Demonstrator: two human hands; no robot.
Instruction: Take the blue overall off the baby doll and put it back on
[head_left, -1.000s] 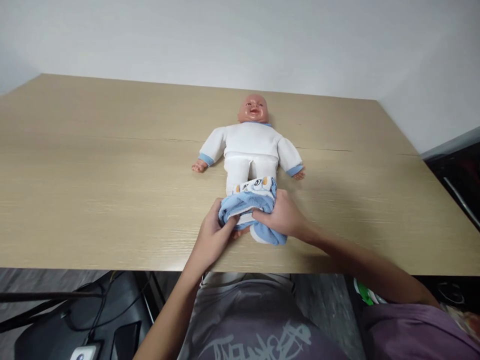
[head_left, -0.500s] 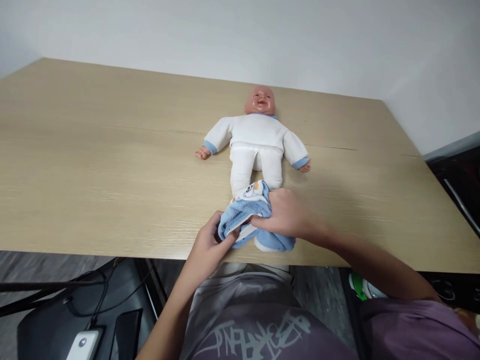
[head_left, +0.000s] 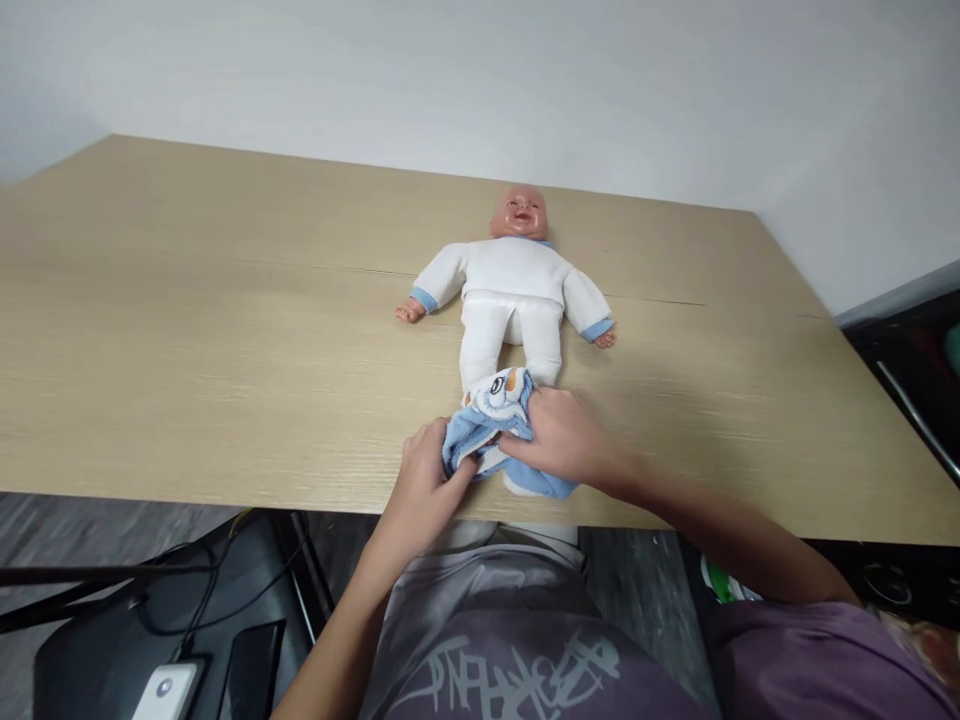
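Note:
A baby doll [head_left: 513, 272] lies on its back on the table, head away from me and arms spread. It wears a white top with blue cuffs, and its legs are white. Over its lower legs is a bunched blue-and-white baby garment [head_left: 480, 425] with a cartoon face on it. My left hand [head_left: 431, 475] grips the garment's left edge, thumb inside the opening. On the other side my right hand [head_left: 562, 432] pinches the right edge, thumb also in the opening. The doll's feet are hidden by cloth and hands.
The wooden table [head_left: 225, 350] meets a white wall at the back. Below its front edge at left stands a black chair [head_left: 97, 640] with cables, a white device [head_left: 166, 690] and a dark flat object [head_left: 255, 665]. Dark furniture [head_left: 915, 370] borders the right.
Both hands still hold the garment, whose opening looks drawn in a little narrower. The camera view has shifted slightly. The doll stays in place.

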